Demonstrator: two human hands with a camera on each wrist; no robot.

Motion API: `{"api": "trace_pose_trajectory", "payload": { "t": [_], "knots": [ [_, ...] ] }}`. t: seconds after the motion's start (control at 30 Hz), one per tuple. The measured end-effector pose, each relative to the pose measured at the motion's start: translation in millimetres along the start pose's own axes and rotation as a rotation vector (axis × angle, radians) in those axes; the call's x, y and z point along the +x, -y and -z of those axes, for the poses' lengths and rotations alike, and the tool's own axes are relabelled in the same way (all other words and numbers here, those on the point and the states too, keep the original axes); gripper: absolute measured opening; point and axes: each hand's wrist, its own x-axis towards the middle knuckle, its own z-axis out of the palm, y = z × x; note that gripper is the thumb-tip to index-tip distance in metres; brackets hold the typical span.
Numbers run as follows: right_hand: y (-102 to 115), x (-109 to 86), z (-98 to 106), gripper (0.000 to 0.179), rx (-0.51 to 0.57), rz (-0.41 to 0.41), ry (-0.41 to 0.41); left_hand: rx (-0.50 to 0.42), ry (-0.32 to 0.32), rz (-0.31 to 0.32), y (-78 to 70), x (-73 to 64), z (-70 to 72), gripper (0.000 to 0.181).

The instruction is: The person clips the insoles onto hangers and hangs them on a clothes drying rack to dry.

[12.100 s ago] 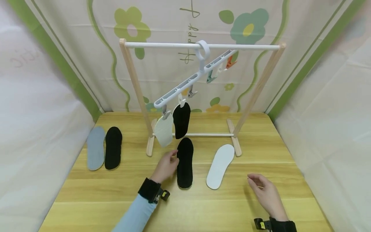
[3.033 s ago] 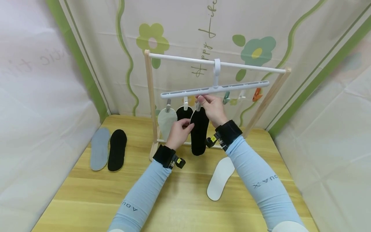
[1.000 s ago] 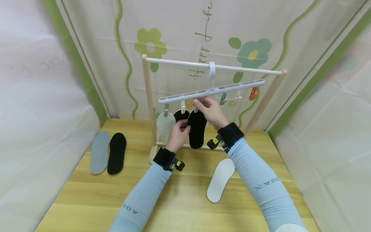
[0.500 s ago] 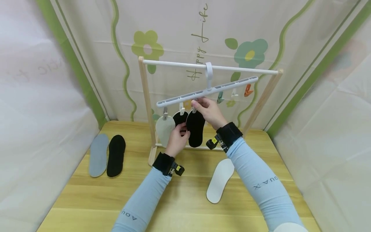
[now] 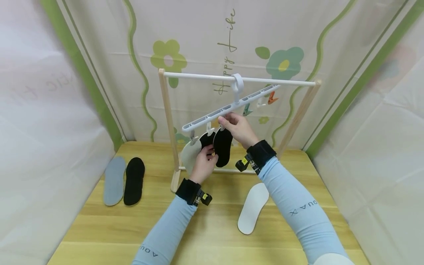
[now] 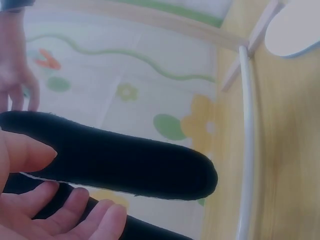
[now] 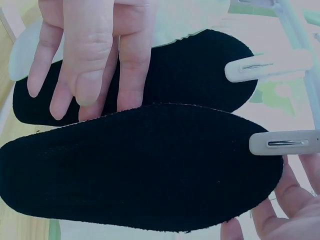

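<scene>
Sleeve lettering, bottom of frame: left sleeve (image 5: 165, 232), "AQU"; right sleeve (image 5: 299, 206), "QUA X". Wood-grain table (image 5: 215, 246) beneath. Left hand (image 5: 204, 163): fingers loosely extended at the edge of the black insole (image 5: 223, 149). Right hand (image 5: 241, 129): at the clip (image 7: 280, 143); grip cannot be determined. Insole: hangs at frame centre, long axis near vertical, clipped end up. Backdrop (image 5: 202, 25): floral, "Happy Life".

Wood-grain tabletop (image 5: 132, 232) bears a rack (image 5: 205, 77). Left of it: gray insole (image 5: 114, 181), black insole (image 5: 134, 181). In front: white insole (image 5: 253, 208).
</scene>
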Motion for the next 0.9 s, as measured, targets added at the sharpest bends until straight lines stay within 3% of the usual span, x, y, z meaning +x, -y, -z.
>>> {"api": "trace_pose_trajectory", "payload": {
  "t": [0.43,0.9],
  "knots": [
    [-1,-1.0,-1,0.034,-0.011,0.012,0.001,0.014,-0.004,-0.045,1.3,-2.1,-0.4,0.043],
    [0,2.3,-3,0.037,0.003,0.004,-0.029,0.020,0.075,0.000,-1.0,-10.8,-2.5,0.058]
  ]
}}
